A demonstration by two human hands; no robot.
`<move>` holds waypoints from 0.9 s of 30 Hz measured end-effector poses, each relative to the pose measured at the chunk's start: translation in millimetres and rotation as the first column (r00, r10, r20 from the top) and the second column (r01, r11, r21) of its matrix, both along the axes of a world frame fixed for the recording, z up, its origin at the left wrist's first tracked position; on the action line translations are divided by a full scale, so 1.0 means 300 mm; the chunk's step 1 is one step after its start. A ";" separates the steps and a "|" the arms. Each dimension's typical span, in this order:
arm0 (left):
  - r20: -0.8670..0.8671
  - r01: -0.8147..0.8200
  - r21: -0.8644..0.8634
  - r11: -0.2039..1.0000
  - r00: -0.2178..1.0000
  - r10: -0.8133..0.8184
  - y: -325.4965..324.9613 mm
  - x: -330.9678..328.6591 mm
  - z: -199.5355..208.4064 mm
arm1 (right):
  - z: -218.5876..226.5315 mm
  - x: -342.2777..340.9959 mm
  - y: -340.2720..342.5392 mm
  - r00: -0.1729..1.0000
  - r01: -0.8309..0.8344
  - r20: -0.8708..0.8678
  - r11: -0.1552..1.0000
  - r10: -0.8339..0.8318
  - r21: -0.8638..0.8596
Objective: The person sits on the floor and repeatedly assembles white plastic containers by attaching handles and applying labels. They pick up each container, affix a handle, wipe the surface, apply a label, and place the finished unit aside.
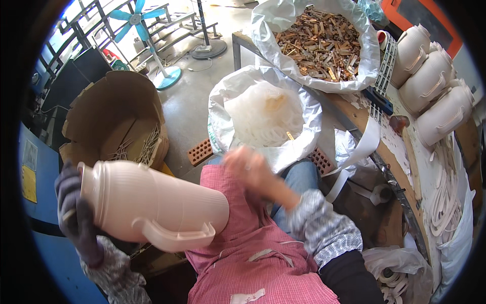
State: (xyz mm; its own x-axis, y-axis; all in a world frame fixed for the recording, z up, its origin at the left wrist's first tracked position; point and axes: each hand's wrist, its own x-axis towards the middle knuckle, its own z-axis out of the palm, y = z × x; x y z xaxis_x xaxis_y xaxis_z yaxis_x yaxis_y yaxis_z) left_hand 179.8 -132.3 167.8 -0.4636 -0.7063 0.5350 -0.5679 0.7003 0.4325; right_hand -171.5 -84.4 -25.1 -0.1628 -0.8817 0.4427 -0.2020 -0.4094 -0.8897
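Note:
A pale pink plastic thermos casing (157, 200) with a ribbed body and side handle lies on its side across my lap. My left hand (76, 213), in a dark grey glove, grips its open end at the left. The casing's base points right, against my red checked apron (243, 263). My right hand (250, 169) is bare and smeared by motion, above my lap and away from the casing. Its fingers cannot be made out. Just beyond it stands a white sack (223, 126) holding whitish translucent plastic pieces.
Several similar casings (445, 114) lie stacked on the worktable (390, 147) at right, near white plastic strips (443, 197). A sack (260, 28) of brown scraps is at the back. A cardboard box (101, 106) with thin sticks stands at left, before a blue fan (164, 78).

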 end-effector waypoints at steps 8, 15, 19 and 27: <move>0.191 0.038 -0.034 0.999 0.981 -0.031 0.141 0.015 -0.004 | -0.574 -0.570 -0.227 0.580 0.749 -0.781 0.530 -0.232 0.399; -0.120 -0.171 -0.208 0.963 0.982 0.148 -0.112 0.004 0.048 | -0.384 -0.664 -0.142 0.459 0.557 -0.854 0.828 -0.246 0.061; 0.420 0.135 -0.779 0.612 0.838 0.349 -0.289 -0.100 0.041 | -0.165 -0.694 0.027 0.399 0.708 -0.840 0.706 -0.368 0.026; -0.007 0.260 -0.477 0.839 0.954 -0.299 -0.107 -0.438 0.013 | -0.144 -0.583 0.330 0.934 0.271 0.065 0.814 -0.352 0.513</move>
State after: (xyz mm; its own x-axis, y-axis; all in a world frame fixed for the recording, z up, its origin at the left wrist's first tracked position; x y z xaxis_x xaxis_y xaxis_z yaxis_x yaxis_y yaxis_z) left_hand 48.4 -164.5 171.8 -0.5465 -0.2115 0.8103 -0.2956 0.9540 0.0496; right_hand -346.4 14.7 -68.3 -0.4942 -0.8653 -0.0843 -0.0915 0.1482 -0.9847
